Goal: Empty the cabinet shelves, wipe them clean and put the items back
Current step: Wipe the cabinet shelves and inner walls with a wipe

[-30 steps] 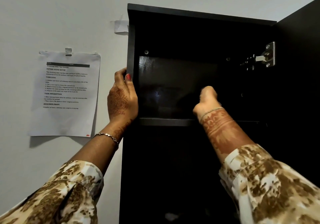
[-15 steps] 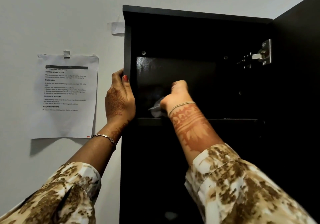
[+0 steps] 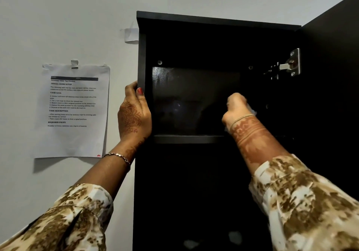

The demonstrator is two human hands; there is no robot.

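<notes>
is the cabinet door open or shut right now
Open. The cabinet door is swung out to the right, its hinge exposed, and the right hand reaches inside above the top shelf.

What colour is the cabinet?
The cabinet is very dark brown, nearly black; the head view shows it.

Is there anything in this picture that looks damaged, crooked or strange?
Nothing looks damaged. The paper sheet on the wall hangs slightly tilted, and a torn tape scrap sticks beside the cabinet. The top shelf appears empty.
</notes>
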